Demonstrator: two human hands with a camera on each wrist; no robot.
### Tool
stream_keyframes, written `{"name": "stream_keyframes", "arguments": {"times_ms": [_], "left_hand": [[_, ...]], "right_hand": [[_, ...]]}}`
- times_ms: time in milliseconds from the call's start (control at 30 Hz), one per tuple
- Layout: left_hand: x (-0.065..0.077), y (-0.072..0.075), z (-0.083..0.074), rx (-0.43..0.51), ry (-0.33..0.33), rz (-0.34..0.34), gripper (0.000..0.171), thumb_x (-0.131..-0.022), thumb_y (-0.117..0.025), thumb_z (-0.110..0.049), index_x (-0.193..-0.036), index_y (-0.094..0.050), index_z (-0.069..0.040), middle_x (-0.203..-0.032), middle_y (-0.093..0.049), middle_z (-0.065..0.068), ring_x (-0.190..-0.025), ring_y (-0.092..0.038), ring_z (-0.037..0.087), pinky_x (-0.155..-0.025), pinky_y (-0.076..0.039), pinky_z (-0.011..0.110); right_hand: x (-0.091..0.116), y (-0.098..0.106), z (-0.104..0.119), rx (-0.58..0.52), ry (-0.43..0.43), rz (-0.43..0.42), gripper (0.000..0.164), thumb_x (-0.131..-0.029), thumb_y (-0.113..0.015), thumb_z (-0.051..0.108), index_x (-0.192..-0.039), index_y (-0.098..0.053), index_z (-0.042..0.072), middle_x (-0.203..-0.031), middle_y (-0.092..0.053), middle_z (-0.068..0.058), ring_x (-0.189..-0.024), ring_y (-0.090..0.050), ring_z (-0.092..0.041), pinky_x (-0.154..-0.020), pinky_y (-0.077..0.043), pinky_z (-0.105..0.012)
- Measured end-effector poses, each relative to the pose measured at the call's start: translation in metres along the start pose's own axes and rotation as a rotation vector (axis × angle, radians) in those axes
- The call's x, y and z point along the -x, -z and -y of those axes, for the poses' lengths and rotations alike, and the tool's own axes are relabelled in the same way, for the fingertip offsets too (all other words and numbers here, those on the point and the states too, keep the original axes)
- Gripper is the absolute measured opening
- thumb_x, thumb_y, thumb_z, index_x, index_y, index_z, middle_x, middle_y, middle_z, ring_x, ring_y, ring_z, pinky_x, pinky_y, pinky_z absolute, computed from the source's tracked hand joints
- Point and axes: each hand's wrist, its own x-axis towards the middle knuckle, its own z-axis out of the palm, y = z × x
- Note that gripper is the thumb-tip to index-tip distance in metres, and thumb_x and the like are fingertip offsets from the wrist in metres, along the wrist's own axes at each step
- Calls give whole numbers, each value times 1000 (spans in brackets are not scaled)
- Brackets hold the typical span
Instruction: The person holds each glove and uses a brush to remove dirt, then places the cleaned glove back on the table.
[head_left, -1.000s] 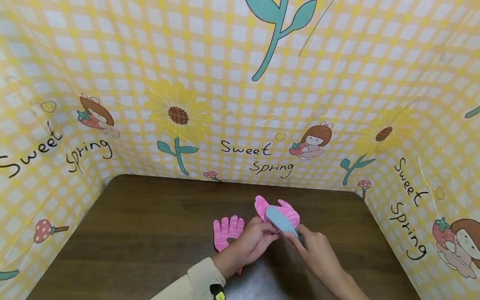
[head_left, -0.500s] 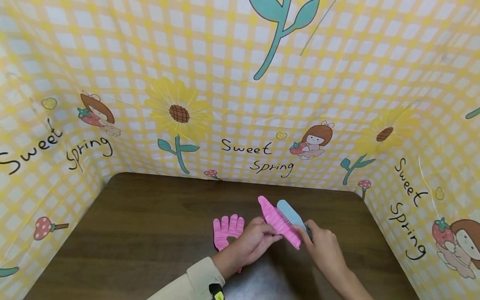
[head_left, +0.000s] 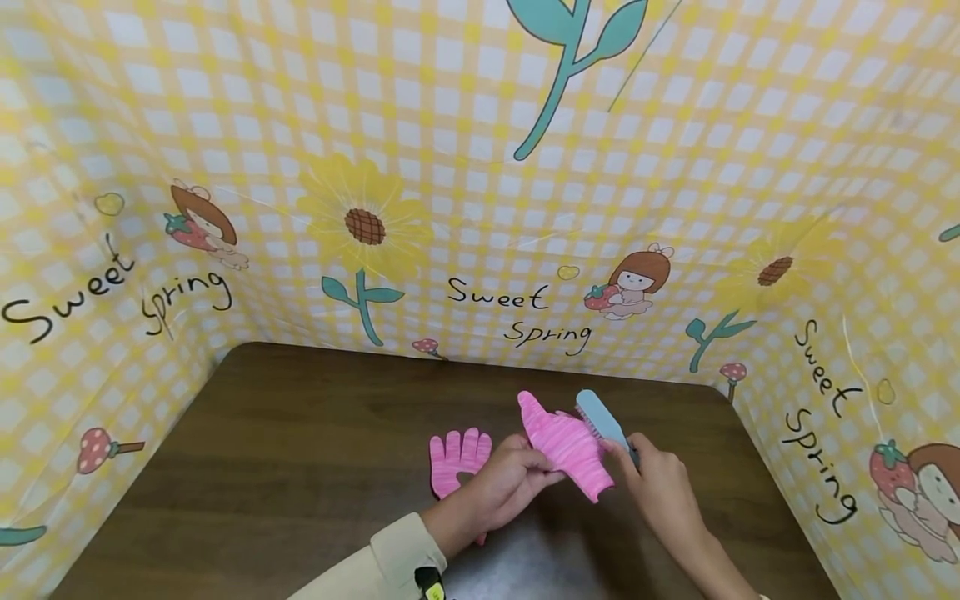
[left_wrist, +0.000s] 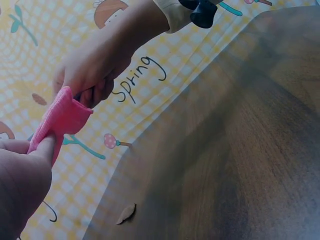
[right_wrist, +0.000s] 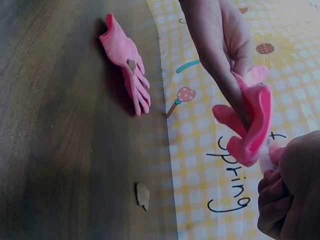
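Above the table (head_left: 300, 425), one pink glove (head_left: 566, 446) is pinched by the left hand (head_left: 510, 485), a brush (head_left: 602, 417) gripped by the right hand (head_left: 660, 483).

Left hand (head_left: 510, 487) in a pinch, right hand (head_left: 660, 483) in a curled grip, both hands near each other.

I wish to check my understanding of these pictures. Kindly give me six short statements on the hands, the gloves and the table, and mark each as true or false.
1. The left hand holds a pink glove. True.
2. The right hand holds a blue brush. True.
3. The pink glove lies flat on the table. False: the left hand holds it up.
4. A second glove lies on the table. True.
5. The second glove is green. False: it is pink.
6. The table is white. False: it is dark brown.
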Motion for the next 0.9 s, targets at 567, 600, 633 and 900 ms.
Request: {"name": "stream_keyframes", "arguments": {"times_ms": [567, 600, 633, 900], "left_hand": [[0, 4, -2, -5, -21, 27, 63, -95, -30, 12, -157, -17, 13, -165, -24, 29, -153, -21, 41, -124, -19, 61], [0, 3, -3, -3, -22, 30, 63, -95, -29, 12, -157, -17, 13, -165, -24, 29, -153, -20, 42, -124, -19, 61], [0, 3, -3, -4, -24, 33, 64, -95, -29, 12, -157, -16, 12, -165, -24, 29, -154, -20, 42, -124, -19, 61], [2, 1, -2, 12, -8, -3, 64, -93, -32, 14, -155, -18, 13, -163, -24, 32, -154, -20, 42, -124, -18, 61]], "right_hand": [[15, -3, 26, -72, 126, 138, 18, -100, -66, 25, -93, -61, 9, -60, -40, 11, -50, -32, 4, -43, -30, -17], [15, -4, 26, -61, 128, 129, 18, -99, -66, 25, -93, -62, 8, -60, -40, 11, -51, -32, 3, -44, -30, -17], [15, -4, 26, -49, 126, 116, 18, -99, -66, 25, -94, -62, 8, -60, -40, 11, -51, -32, 3, -44, -30, -17], [10, -3, 19, 20, 126, 8, 23, -98, -68, 28, -91, -64, 7, -57, -38, 11, -50, -30, 1, -44, -29, -19]]}}
